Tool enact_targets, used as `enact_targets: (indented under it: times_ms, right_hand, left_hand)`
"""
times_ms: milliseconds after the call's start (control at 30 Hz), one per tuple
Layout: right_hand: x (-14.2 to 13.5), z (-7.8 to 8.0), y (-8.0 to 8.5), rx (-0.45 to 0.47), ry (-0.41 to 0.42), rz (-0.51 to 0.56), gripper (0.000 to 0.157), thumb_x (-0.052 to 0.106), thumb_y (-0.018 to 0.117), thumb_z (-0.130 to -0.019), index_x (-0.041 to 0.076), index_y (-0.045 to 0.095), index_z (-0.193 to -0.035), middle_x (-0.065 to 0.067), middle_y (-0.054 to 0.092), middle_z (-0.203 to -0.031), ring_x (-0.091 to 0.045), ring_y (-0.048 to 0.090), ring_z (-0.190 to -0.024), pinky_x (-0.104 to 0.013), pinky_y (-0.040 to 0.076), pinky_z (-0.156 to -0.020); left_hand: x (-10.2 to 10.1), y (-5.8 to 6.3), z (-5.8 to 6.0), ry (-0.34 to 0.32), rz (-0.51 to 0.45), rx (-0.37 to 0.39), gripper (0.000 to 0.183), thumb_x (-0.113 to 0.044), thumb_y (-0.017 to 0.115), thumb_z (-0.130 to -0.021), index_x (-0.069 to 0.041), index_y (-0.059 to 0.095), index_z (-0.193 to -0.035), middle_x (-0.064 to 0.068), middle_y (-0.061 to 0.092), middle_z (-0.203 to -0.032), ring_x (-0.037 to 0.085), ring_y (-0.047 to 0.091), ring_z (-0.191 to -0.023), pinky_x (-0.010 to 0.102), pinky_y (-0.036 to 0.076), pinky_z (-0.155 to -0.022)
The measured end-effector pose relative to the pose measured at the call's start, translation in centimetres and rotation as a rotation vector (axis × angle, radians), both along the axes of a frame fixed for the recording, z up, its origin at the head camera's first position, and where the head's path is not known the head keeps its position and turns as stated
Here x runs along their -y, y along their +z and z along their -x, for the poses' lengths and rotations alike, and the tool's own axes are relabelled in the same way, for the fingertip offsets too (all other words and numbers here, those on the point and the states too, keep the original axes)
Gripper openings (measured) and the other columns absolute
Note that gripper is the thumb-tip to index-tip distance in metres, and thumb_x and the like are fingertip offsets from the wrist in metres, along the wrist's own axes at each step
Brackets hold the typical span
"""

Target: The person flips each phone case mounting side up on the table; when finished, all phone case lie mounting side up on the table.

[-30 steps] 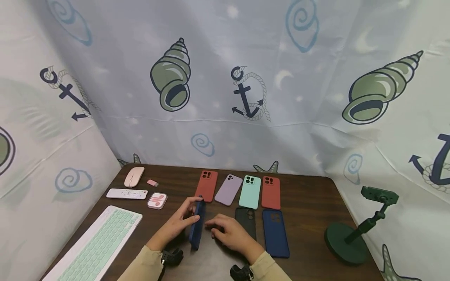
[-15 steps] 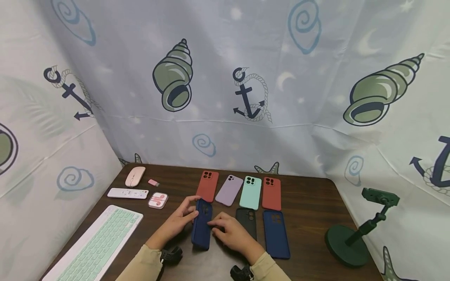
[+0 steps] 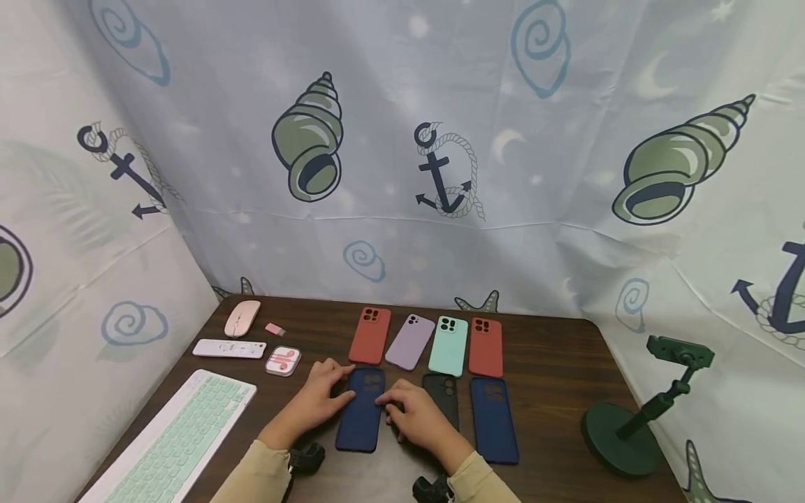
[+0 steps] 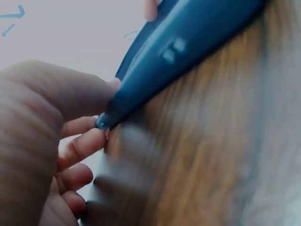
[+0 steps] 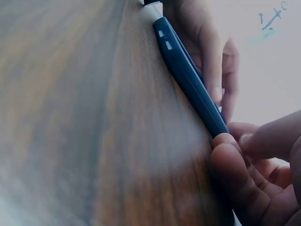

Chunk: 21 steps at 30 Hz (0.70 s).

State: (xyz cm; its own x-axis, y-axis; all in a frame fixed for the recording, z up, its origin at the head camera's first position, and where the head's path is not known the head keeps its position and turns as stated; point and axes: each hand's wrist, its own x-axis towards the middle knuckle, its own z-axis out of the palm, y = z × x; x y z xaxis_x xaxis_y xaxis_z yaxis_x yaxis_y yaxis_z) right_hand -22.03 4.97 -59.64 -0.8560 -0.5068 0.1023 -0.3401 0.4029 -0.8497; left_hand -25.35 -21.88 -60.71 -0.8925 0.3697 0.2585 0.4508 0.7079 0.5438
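A dark blue phone case lies about flat on the table between the hands, its camera cutouts at the far end. My left hand pinches its far left corner with thumb and forefinger; the left wrist view shows the thumb on the rim of the case. My right hand touches the case's right edge with a fingertip, its other fingers loosely bent. In the right wrist view, right fingertips meet the end of the case. A black case lies just beyond the right hand, partly hidden.
Behind are a red case, a purple case, a mint case and another red case. A second blue case lies right. Left are a keyboard, remote, mouse and earphone box. A green stand stands far right.
The blue case stood on its edge, then tipped over to the right, and now lies about flat. The left hand moved down with it; the right hand hardly moved.
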Motion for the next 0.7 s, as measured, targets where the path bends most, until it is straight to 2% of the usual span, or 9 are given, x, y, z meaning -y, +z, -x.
enact_targets:
  times_ms: [100,233,333,433,567,700]
  right_hand:
    - [0.0,0.0,-0.1,0.022,-0.012,0.018,0.018,0.011,0.062,-0.101,0.017,0.076,-0.112,0.003,0.057,-0.093,-0.009,0.062,-0.062,-0.026,0.054,-0.046]
    - [0.0,0.0,-0.1,0.039,-0.006,0.034,0.015,0.016,0.063,-0.101,0.018,0.076,-0.109,0.002,0.059,-0.094,-0.011,0.064,-0.064,-0.027,0.054,-0.047]
    - [0.0,0.0,0.3,0.063,-0.005,0.103,0.015,0.019,0.063,-0.102,0.016,0.075,-0.110,-0.002,0.063,-0.095,-0.015,0.066,-0.065,-0.029,0.055,-0.048]
    - [0.1,0.1,1.4,0.101,-0.007,0.201,0.018,0.021,0.061,-0.103,0.012,0.073,-0.112,-0.011,0.067,-0.095,-0.024,0.067,-0.068,-0.034,0.057,-0.050]
    - [0.2,1.0,3.3,0.142,-0.013,0.257,0.019,0.022,0.058,-0.104,0.013,0.072,-0.112,-0.019,0.068,-0.097,-0.035,0.068,-0.077,-0.044,0.058,-0.055]
    - [0.3,3.4,4.5,0.145,-0.087,0.284,0.016,0.021,0.056,-0.105,0.020,0.071,-0.111,-0.025,0.066,-0.101,-0.042,0.067,-0.082,-0.052,0.058,-0.059]
  left_hand:
    - [-0.1,-0.2,0.0,0.016,-0.009,0.027,0.049,-0.028,0.079,-0.089,-0.012,0.066,-0.134,-0.005,0.055,-0.099,0.011,0.037,-0.088,0.027,0.035,-0.076]
    - [0.2,-0.1,0.1,0.062,-0.062,0.106,0.035,-0.031,0.074,-0.094,-0.021,0.070,-0.126,-0.009,0.056,-0.098,0.011,0.042,-0.088,0.025,0.037,-0.075]
    - [0.7,0.1,0.5,0.062,-0.155,0.163,0.029,-0.031,0.070,-0.097,-0.021,0.069,-0.124,-0.006,0.057,-0.098,0.012,0.047,-0.087,0.025,0.041,-0.074]
    - [1.2,0.6,1.0,0.059,-0.256,0.185,0.028,-0.029,0.067,-0.099,-0.018,0.068,-0.124,-0.002,0.058,-0.099,0.012,0.052,-0.085,0.025,0.043,-0.073]
    - [1.4,1.6,2.1,0.060,-0.400,0.186,0.031,-0.022,0.065,-0.101,-0.011,0.063,-0.130,0.009,0.062,-0.107,0.016,0.058,-0.088,0.027,0.050,-0.069]
    - [0.7,2.9,4.1,0.056,-0.552,0.189,0.037,-0.020,0.062,-0.102,-0.009,0.056,-0.136,0.020,0.062,-0.123,0.024,0.063,-0.101,0.033,0.056,-0.074]
